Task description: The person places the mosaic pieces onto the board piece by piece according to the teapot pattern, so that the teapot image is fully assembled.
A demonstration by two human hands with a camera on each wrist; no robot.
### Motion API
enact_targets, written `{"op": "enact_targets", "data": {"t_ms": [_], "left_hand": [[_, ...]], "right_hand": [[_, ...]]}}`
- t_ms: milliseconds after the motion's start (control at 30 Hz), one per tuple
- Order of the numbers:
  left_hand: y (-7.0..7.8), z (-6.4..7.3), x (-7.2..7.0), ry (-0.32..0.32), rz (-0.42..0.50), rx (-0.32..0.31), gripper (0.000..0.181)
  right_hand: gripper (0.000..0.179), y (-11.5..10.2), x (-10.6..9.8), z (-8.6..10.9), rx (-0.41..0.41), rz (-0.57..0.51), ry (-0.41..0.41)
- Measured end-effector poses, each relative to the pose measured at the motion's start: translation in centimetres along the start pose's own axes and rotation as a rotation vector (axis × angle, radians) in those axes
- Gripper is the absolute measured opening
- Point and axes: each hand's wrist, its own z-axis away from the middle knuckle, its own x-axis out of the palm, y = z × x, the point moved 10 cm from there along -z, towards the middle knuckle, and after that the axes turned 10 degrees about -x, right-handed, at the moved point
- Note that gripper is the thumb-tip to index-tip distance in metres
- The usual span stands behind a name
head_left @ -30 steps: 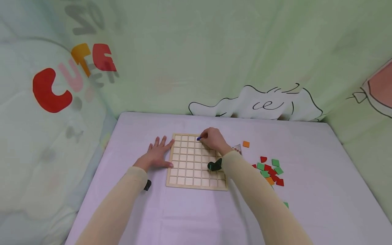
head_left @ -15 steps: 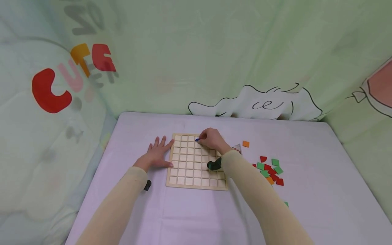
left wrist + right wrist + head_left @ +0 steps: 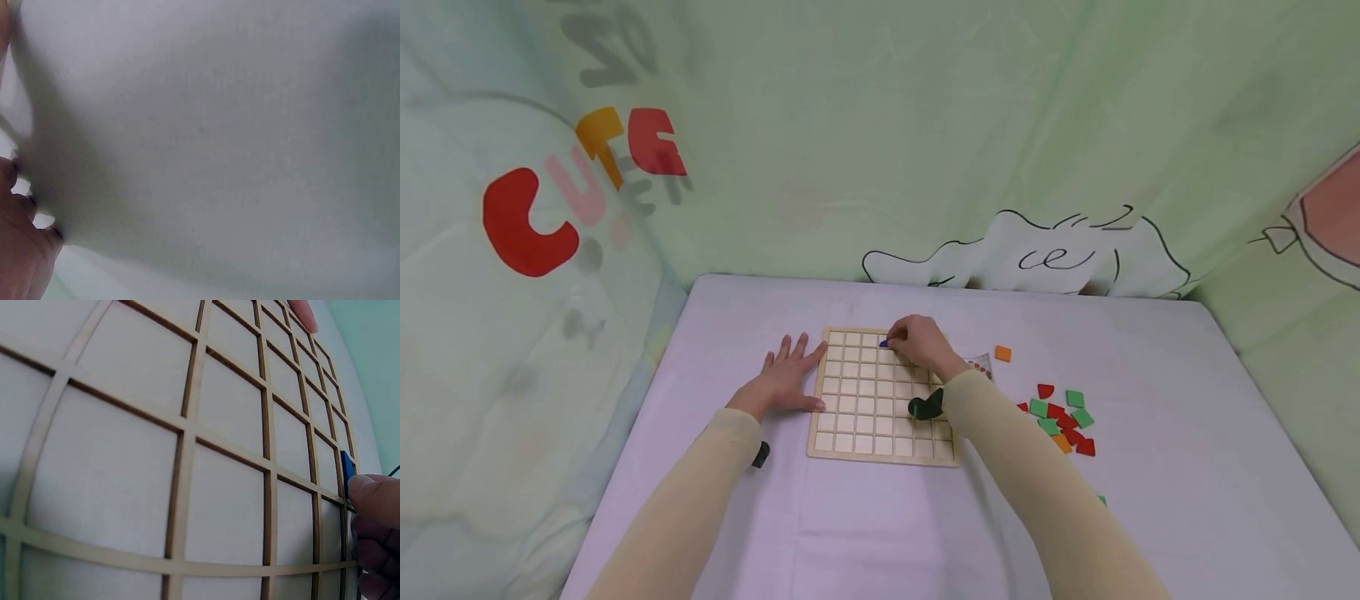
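A square wooden grid board lies on the table, its cells pale and recessed. At a far-row cell, my right hand pinches a small blue tile between thumb and fingertips. The right wrist view shows that blue tile tilted at the far edge of the grid, the thumb against it. Fingers spread, my left hand rests on the table with its thumb and forefinger at the board's left edge. Pale cloth fills most of the left wrist view, with a few fingers at its left side.
Several red, green and orange tiles lie in a loose pile to the right. One orange tile lies farther back, beside a printed sheet partly hidden by my right arm. A green tile lies nearer, partly behind the sleeve.
The blue tile has shifted slightly left and toward me at the far-row cell, still pinched in my right hand. The left hand has stayed in place.
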Motion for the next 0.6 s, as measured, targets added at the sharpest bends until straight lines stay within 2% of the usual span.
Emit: {"op": "enact_targets", "data": {"t_ms": [600], "left_hand": [[0.03,0.18,-0.17,-0.005,0.006,0.019,0.106]], "right_hand": [[0.018,0.10,0.22,0.08,0.003,0.005,-0.022]]}}
